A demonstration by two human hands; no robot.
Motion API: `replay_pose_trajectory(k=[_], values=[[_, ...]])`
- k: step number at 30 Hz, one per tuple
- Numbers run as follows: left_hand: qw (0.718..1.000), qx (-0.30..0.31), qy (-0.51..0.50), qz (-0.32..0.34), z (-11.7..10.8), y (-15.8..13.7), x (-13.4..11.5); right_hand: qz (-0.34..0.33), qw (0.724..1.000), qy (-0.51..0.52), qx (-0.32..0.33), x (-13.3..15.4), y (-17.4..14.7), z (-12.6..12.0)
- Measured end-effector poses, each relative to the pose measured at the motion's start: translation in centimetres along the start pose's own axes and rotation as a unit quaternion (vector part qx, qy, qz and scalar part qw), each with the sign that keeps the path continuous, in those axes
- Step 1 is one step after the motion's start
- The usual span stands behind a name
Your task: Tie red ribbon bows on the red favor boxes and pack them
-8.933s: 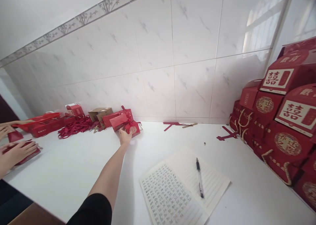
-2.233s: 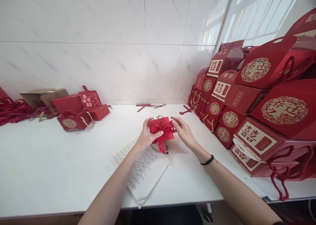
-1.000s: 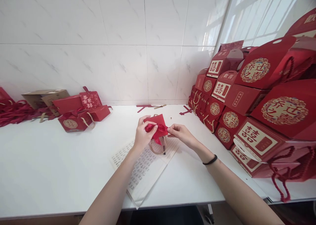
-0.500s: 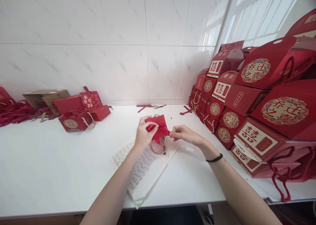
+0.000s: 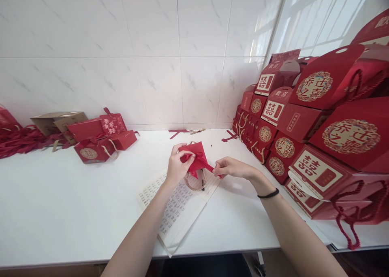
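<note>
- Currently, the left hand (image 5: 180, 163) pinches the red ribbon (image 5: 209, 167) near its knot.
- The right hand (image 5: 226, 167) grips 1 ribbon end, stretched straight.
- The red box (image 5: 197, 147) sits between the 2 hands, its rope handle (image 5: 194, 188) above the notebook (image 5: 176, 216) on the tabletop (image 5: 75, 204).

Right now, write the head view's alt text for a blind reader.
The left hand pinches a red bow on a small red box while the right hand holds out one ribbon tail. A handwritten notebook lies nearby; stacked red boxes stand at right.
</note>
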State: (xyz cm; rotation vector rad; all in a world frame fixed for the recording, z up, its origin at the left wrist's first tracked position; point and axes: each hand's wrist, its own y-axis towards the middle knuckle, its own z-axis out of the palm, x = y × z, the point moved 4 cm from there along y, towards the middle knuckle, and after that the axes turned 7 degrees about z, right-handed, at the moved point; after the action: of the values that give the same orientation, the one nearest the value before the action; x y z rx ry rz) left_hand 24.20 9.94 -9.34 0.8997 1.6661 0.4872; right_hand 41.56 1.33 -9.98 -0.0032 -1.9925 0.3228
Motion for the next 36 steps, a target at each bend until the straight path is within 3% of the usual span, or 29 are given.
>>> replay_pose_trajectory(k=[5,9,10,12,14,16,19,22,26,31,36], values=[[1.000,-0.009,-0.007,-0.022,-0.1,0.0,0.3,0.033,0.998,-0.034,0.036,-0.5,-0.9,-1.0],[1.000,-0.009,-0.009,-0.021,0.0,-0.1,0.2,0.061,0.974,-0.014,0.218,-0.1,-2.0,0.7],[1.000,-0.003,-0.012,-0.012,0.0,-0.2,0.1,0.043,0.979,-0.003,0.200,0.2,-1.8,0.9],[1.000,0.010,-0.024,0.008,0.1,-0.3,-0.1,-0.042,0.999,0.004,0.023,1.1,-0.9,0.6],[0.999,0.022,-0.041,0.020,0.1,-0.3,-0.1,-0.145,0.972,-0.010,-0.182,1.6,-0.4,0.1],[0.998,0.030,-0.049,0.023,0.1,-0.3,-0.1,-0.212,0.936,-0.024,-0.279,1.6,0.0,0.3],[0.999,0.023,-0.040,0.025,0.1,-0.4,-0.1,-0.240,0.925,-0.021,-0.293,1.3,0.7,1.0],[0.999,-0.021,-0.040,0.024,0.2,-0.7,-0.2,-0.231,0.926,0.010,-0.298,1.3,0.7,1.5],[0.996,-0.069,-0.039,0.028,0.4,-1.2,0.0,-0.161,0.941,0.180,-0.238,1.3,0.8,2.1],[0.991,-0.123,-0.048,0.006,0.1,-1.3,0.3,-0.118,0.912,0.346,-0.187,0.8,1.2,2.3],[0.994,-0.095,-0.059,0.007,-0.2,-1.0,0.1,-0.088,0.898,0.388,-0.189,0.3,1.6,2.5]])
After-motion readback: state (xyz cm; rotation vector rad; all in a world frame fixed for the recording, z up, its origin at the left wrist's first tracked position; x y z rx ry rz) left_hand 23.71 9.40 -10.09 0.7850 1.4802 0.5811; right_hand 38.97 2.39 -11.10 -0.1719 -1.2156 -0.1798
